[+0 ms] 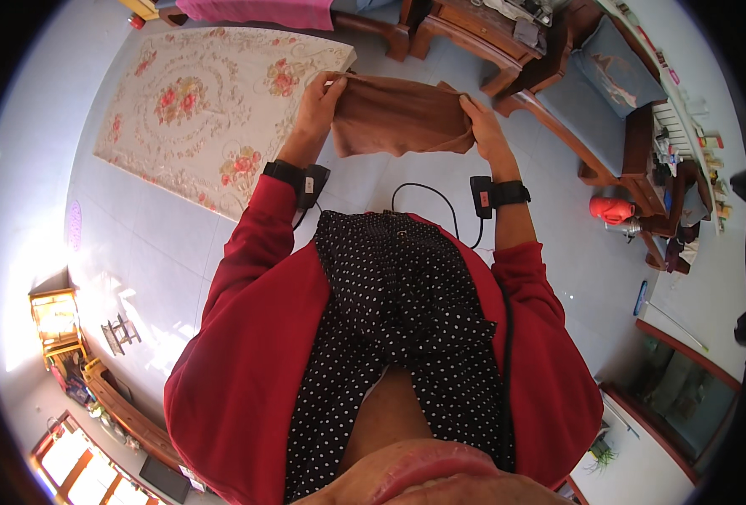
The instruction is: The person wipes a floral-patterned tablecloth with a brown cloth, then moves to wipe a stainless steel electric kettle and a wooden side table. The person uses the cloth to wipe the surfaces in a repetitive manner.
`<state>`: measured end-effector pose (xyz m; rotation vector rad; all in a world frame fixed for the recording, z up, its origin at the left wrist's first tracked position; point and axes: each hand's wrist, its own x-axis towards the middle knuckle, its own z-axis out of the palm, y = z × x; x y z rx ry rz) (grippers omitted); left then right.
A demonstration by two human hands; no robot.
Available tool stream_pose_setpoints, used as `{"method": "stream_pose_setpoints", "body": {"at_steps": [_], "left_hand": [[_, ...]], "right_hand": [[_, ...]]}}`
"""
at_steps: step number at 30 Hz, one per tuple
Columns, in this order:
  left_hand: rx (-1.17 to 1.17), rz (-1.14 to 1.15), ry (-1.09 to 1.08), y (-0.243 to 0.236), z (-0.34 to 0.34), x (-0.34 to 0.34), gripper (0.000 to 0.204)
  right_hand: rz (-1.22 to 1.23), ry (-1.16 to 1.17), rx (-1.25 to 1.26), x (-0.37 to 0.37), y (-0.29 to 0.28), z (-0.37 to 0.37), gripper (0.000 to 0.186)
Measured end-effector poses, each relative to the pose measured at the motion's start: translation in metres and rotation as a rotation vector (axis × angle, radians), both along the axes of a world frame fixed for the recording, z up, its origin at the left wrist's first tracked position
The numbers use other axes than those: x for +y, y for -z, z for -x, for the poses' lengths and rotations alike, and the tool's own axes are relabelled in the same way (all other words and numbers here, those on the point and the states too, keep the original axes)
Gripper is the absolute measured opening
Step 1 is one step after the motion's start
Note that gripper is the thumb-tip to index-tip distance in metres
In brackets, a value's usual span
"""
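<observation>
with a floral cover (183,105) at left and a blue-cushioned wooden seat (582,122) at right, a brown cloth (402,118) hangs before the torso (398,295), long axis left to right, ends clamped in the grip of left hand (316,108) and right hand (487,126).

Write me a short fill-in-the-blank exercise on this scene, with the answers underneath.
1. The left hand and right hand hold opposite ends of a cloth whose colour is ____.
2. The cream floral covering lies mostly to the person's ____ side.
3. The black garment is patterned with small white ____.
4. The right sleeve is coloured ____.

Missing words: brown; left; dots; red.
</observation>
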<state>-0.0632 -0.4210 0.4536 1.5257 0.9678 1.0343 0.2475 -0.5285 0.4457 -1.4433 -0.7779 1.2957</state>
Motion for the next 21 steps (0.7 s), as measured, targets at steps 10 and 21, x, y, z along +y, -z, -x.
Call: {"method": "stream_pose_setpoints", "body": {"at_steps": [10, 21], "left_hand": [[-0.038, 0.098, 0.076, -0.031, -0.007, 0.019, 0.030], [0.005, -0.009, 0.178, -0.034, -0.020, 0.036, 0.026]], "right_hand": [[-0.064, -0.214, -0.186, -0.016, -0.020, 0.021, 0.047], [-0.142, -0.195, -0.225, -0.011, -0.013, 0.002, 0.034]]}}
